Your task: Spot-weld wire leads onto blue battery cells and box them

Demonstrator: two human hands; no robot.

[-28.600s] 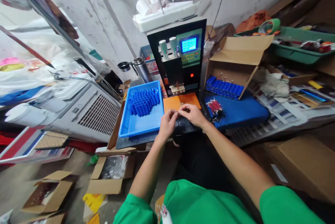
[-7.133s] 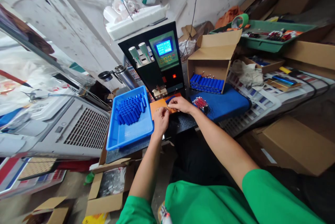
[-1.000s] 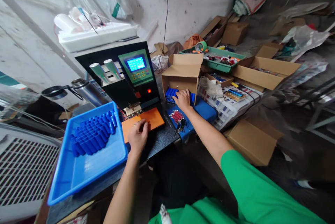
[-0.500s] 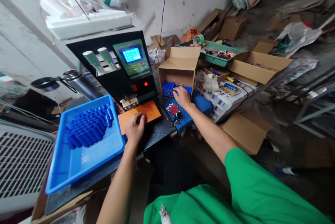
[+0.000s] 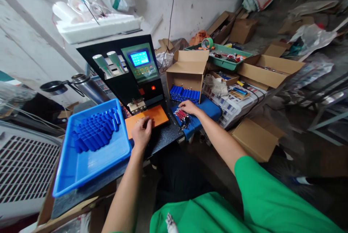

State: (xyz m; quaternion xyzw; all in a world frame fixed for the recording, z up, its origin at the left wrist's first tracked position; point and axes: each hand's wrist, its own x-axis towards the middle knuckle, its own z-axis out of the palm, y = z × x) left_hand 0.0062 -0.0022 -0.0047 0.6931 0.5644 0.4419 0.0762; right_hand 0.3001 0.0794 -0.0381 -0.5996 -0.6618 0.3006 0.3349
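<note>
My left hand (image 5: 141,131) rests with curled fingers on an orange board (image 5: 159,116) in front of a black spot-welding machine (image 5: 114,84). Whatever lies inside those fingers is hidden. On the blue padded surface (image 5: 209,111), my right hand (image 5: 189,107) has its fingertips drawn together at the upper ends of a bundle of red and black wires (image 5: 183,117). Whether a wire is pinched there is too small to tell. Just behind that hand, an open cardboard box (image 5: 187,66) holds rows of blue cylindrical cells (image 5: 185,93).
A blue tray (image 5: 89,171) with more blue cells (image 5: 95,131) stands at my left. Behind it is a steel flask (image 5: 88,88) with its lid off. Toward the right are a green tray (image 5: 225,64), an open carton (image 5: 272,69) and another carton (image 5: 257,137) lower down.
My right hand has drawn back from the cells in the box to the wire bundle. The left hand stays on the orange board. The view has shifted slightly.
</note>
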